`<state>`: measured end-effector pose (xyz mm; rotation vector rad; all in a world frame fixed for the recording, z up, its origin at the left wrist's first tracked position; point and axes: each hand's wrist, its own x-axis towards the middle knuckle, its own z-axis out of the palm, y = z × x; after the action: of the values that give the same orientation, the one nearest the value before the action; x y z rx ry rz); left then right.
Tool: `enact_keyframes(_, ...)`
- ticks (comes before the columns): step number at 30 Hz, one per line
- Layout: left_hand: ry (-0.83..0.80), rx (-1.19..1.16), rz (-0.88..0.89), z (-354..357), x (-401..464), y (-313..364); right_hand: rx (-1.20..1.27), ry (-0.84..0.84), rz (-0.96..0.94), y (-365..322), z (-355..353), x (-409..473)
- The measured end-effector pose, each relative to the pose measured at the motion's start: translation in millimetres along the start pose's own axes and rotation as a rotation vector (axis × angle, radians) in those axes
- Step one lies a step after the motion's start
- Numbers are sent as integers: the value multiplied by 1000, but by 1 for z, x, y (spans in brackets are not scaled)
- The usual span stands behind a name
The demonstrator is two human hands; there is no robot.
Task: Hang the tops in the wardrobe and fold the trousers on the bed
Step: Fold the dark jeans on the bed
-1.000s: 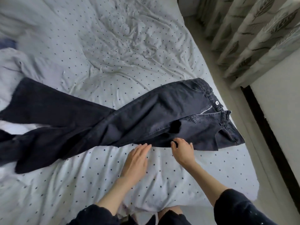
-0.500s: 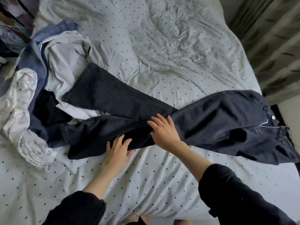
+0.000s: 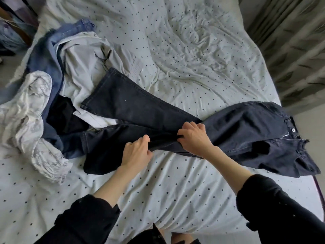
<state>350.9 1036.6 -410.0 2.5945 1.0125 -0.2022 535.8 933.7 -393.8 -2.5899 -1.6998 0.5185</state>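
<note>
Dark trousers [image 3: 228, 131] spread across bed [image 3: 175, 191]; near leg gripped at knee by left hand [image 3: 136, 152] and right hand [image 3: 194, 136], close together. Risk judged: far leg dragged askew, clothes pile [image 3: 52, 85] left of hands snagged under hems.

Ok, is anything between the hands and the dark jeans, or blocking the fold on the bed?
Nothing lies between them: left hand and right hand both grip the jeans. The leg ends rest on the clothes pile, which crowds that side of the bed.

Matt dark denim trousers [image 3: 228, 131], creased cotton sheet [image 3: 175, 182]
</note>
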Motion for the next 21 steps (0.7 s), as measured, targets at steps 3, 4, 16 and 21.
enact_keyframes(3,80,61,-26,-33,4,-4,136,99,21,4,-30,2)
enact_keyframes(4,100,89,-40,-43,6,-6,143,118,18,4,-41,5)
enact_keyframes(16,260,172,-152,-140,44,-39,162,122,18,19,-98,31)
enact_keyframes(21,325,177,-106,-182,106,-37,170,229,63,35,-118,74)
